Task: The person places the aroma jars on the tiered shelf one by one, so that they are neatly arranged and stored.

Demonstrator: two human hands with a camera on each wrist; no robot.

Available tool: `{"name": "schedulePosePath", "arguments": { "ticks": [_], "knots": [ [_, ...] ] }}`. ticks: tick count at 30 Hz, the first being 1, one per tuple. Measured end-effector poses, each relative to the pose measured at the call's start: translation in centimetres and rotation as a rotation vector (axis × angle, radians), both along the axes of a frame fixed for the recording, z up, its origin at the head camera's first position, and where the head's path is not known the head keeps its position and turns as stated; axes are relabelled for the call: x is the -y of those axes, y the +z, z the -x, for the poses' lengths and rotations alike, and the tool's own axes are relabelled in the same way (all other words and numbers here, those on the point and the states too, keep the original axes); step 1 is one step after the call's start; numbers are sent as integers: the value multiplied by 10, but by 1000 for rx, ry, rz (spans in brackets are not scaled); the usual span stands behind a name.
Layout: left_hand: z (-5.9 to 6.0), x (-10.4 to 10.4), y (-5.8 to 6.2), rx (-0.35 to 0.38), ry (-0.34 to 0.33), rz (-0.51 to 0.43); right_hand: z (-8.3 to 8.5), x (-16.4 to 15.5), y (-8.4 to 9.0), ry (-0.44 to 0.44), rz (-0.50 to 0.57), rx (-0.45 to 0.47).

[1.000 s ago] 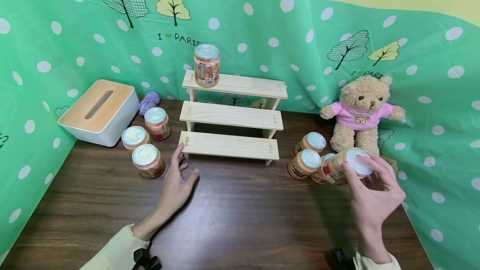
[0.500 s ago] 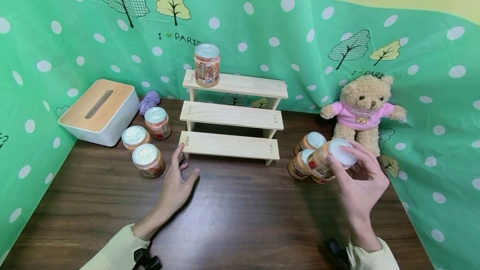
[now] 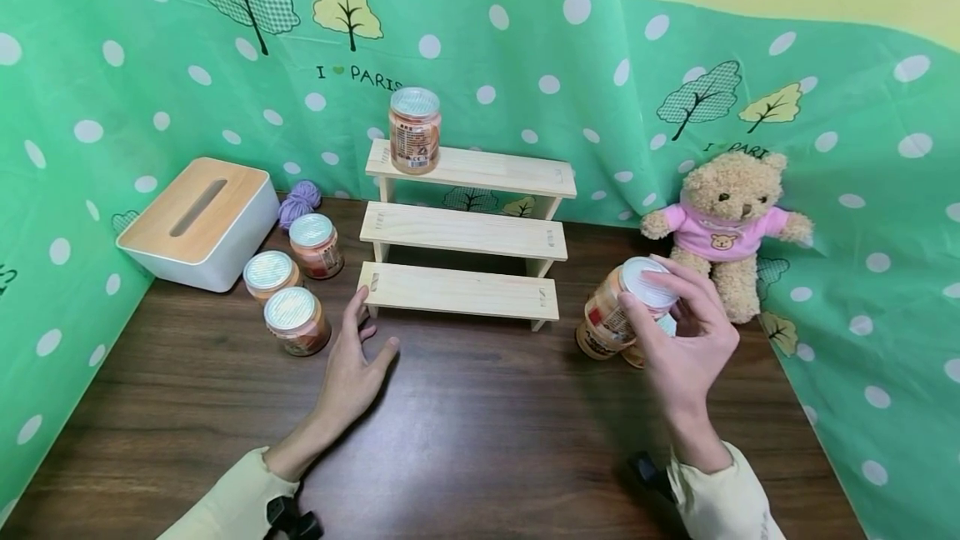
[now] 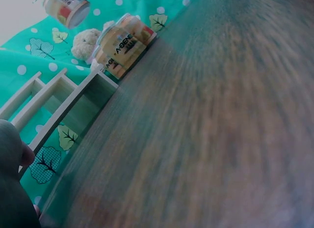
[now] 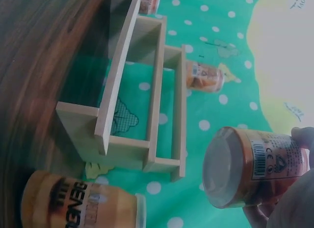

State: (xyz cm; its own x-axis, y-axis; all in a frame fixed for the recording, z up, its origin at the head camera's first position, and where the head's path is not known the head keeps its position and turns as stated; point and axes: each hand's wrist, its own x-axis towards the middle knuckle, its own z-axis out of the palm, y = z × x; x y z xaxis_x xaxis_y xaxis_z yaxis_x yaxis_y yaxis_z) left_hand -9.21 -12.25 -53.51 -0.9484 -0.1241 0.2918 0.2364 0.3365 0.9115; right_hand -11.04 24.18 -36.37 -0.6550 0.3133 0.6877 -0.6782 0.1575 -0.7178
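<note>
- Gripping a jar [image 3: 626, 307] by its lid end, the right hand [image 3: 686, 348] holds it tilted and lifted off the counter [image 3: 480, 432], to the right of the stepped wooden shelf [image 3: 465, 232]; the fingers [image 3: 693, 290] curl over the silver lid.
- Resting on the counter just in front of the shelf's lowest step, near its left end, the left hand [image 3: 352, 373] lies with its fingers [image 3: 358, 311] straight and spread, holding nothing.
- The shelf has three steps rising toward the backdrop [image 3: 525, 65]; only the top step carries anything, one upright jar on the shelf [image 3: 413, 130] at its left end, and the rest of that step and the two lower steps are bare wood.
- In front of the shelf, between the two hands, the counter is open dark wood right up to its near edge.
- Right of the shelf, under and behind the held jar, more jars [image 3: 596, 340] lie on their sides, close together; the left wrist view shows them [image 4: 122, 41] stacked side by side.
- Further right of the shelf sits a teddy bear [image 3: 723, 223] against the backdrop, close behind the right hand.
- Left of the shelf stand three upright jars [image 3: 292, 282] in a cluster, then a tissue box [image 3: 198, 223] and a purple yarn ball [image 3: 298, 202] near the backdrop.
- The green backdrop closes the counter on the left, back and right sides.
</note>
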Motion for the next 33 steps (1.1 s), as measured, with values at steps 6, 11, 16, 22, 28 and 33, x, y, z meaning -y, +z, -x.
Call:
{"name": "schedulePosePath", "arguments": {
  "ticks": [6,11,16,22,28,33],
  "knots": [
    [2,1,-6,3,-4,-3,4,6,2,12,-9,17],
    [5,3,-15,23,-8,-2,9,12,3,17,-27,22],
    [1,1,-5,3,-3,-5,14,20,4,19,-63,41],
    [-2,-2,4,-27,-3,-17,21,28,6,10,-100,47],
    [3,2,-9,27,-7,-7,30,35,9,3,-122,71],
    [6,4,-16,35,-12,-3,38,43,10,11,-102,66]
  ]
}}
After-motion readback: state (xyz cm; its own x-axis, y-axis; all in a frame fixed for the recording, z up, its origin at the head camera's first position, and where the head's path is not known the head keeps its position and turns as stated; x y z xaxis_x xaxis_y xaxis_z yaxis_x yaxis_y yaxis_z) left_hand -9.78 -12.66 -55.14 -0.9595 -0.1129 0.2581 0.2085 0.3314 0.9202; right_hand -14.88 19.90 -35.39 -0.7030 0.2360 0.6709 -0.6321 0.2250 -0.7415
